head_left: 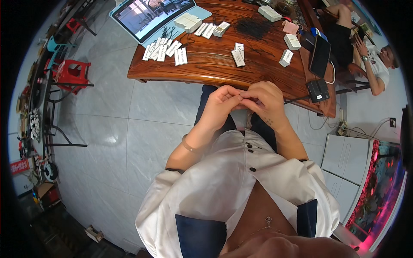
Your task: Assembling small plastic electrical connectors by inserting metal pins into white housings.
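A: Right in the middle, the left hand (223,103) and the right hand (264,101) meet, fingertip to fingertip!

B: And how do they stand?

A: Thumb and forefinger pinched together on each. Clamped on what, I cannot tell; anything in there is hidden or too small to make out. If there is a piece, it's at that meeting point, in front of the table's near edge.

B: So which step are we on?

A: My call: a close fingertip stage, something fine being handled. The next move would call for one steady pinch and small, careful work from the other.

B: Move out for us!

A: Onto the dark wooden table (206,71)! Nearest the hands, two white cards (238,59), one overlapping the other. Behind them, a tangled heap of black cords (253,27).

B: Left side?

A: A scatter of printed cards (161,50), a thick white bundle (188,22) and, beyond, a tablet (150,19) in a light-blue case, its screen lit.

B: And right?

A: A small white stack (286,57), then a dark flat device (320,56) near a black box (318,90). Past those, another person (374,64) sits, well apart from the hands.
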A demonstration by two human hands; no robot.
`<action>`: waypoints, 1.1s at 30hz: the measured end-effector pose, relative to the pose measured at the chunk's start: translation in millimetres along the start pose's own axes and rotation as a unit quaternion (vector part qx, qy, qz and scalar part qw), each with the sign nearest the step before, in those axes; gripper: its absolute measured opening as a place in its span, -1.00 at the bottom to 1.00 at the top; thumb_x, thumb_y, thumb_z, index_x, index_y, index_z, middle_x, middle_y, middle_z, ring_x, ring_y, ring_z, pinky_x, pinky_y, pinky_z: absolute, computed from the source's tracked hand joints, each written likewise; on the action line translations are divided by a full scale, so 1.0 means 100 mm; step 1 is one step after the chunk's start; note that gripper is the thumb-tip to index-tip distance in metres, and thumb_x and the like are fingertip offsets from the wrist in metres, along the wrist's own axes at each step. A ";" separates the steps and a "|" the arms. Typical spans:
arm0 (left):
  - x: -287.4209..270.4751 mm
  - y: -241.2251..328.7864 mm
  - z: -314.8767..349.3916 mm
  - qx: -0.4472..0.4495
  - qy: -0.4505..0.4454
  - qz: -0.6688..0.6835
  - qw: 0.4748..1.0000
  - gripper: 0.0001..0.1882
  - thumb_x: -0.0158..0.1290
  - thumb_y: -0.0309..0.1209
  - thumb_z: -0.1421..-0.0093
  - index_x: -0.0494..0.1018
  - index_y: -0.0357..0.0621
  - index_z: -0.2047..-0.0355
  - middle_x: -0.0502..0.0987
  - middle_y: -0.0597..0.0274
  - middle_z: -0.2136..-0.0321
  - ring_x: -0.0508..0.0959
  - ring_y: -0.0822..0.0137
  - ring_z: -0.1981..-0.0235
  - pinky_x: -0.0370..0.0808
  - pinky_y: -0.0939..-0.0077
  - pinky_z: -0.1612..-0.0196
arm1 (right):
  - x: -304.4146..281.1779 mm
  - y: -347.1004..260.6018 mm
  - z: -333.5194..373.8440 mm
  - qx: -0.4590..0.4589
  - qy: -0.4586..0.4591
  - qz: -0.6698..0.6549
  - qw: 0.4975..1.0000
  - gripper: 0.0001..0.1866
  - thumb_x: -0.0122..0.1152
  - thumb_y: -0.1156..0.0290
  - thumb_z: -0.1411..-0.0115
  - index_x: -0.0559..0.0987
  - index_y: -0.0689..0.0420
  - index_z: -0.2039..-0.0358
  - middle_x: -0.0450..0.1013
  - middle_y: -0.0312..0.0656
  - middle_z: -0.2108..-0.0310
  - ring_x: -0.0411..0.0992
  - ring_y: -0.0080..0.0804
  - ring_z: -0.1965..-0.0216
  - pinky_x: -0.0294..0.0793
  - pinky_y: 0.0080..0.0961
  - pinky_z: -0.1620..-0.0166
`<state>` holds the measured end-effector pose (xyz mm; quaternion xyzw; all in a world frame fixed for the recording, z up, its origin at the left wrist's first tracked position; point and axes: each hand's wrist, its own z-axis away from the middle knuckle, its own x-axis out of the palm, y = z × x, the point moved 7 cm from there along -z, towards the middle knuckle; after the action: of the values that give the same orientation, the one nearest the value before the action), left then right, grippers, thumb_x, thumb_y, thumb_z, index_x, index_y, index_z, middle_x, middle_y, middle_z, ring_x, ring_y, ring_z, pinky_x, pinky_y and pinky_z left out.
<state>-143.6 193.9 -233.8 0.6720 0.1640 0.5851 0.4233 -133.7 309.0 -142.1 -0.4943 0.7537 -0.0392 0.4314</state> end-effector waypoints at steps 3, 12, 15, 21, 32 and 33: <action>0.00 -0.03 0.01 -0.006 -0.007 0.029 1.000 -0.93 -0.05 -0.56 -0.27 0.40 -0.31 0.26 0.53 0.08 0.24 0.57 0.34 0.25 0.56 0.47 0.12 | -0.03 0.00 0.01 -0.002 0.019 0.003 1.000 -0.77 0.41 0.42 0.20 0.61 0.06 0.44 0.47 -0.26 0.49 0.43 -0.32 0.47 0.32 -0.44 0.40; 0.00 -0.03 -0.02 0.043 -0.021 0.092 0.995 -0.89 -0.10 -0.52 -0.31 0.40 -0.29 0.22 0.51 0.03 0.16 0.54 0.25 0.15 0.54 0.35 0.05 | -0.03 0.01 0.02 0.030 0.057 0.008 0.998 -0.78 0.37 0.50 0.17 0.62 0.07 0.41 0.46 -0.28 0.44 0.43 -0.33 0.42 0.33 -0.43 0.38; 0.00 -0.03 -0.02 0.049 -0.005 0.104 0.993 -0.89 -0.10 -0.53 -0.30 0.40 -0.30 0.23 0.51 0.04 0.17 0.54 0.27 0.17 0.53 0.37 0.06 | -0.01 -0.03 0.01 0.009 0.066 0.039 0.997 -0.78 0.34 0.52 0.15 0.61 0.06 0.40 0.46 -0.28 0.42 0.43 -0.31 0.41 0.33 -0.44 0.37; -0.01 -0.02 -0.03 0.021 0.019 0.130 0.991 -0.87 -0.09 -0.56 -0.29 0.41 -0.30 0.19 0.51 0.09 0.19 0.54 0.32 0.21 0.53 0.44 0.12 | 0.01 -0.07 -0.03 -0.019 0.031 -0.006 0.999 -0.79 0.29 0.54 0.10 0.58 0.08 0.38 0.44 -0.23 0.38 0.42 -0.28 0.36 0.33 -0.44 0.33; 0.02 -0.02 -0.01 0.034 0.011 0.001 0.999 -0.85 -0.02 -0.58 -0.24 0.49 -0.33 0.22 0.48 0.16 0.08 0.57 0.39 0.23 0.51 0.60 0.15 | -0.09 0.20 0.06 0.123 0.102 -0.183 0.970 -0.90 0.13 0.57 -0.17 0.52 0.24 0.28 0.39 -0.14 0.28 0.41 -0.41 0.26 0.43 -0.58 0.21; 0.01 -0.01 -0.01 0.044 0.012 -0.021 0.999 -0.85 -0.03 -0.61 -0.24 0.49 -0.37 0.22 0.46 0.10 0.06 0.57 0.34 0.22 0.53 0.54 0.14 | -0.08 0.20 0.06 0.123 0.102 -0.183 0.970 -0.90 0.13 0.57 -0.17 0.52 0.24 0.28 0.39 -0.14 0.28 0.41 -0.41 0.26 0.43 -0.58 0.21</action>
<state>-143.9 196.0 -233.7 0.6795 0.2084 0.5763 0.4034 -142.4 327.8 -150.8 -0.5607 0.6796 -0.2601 0.3952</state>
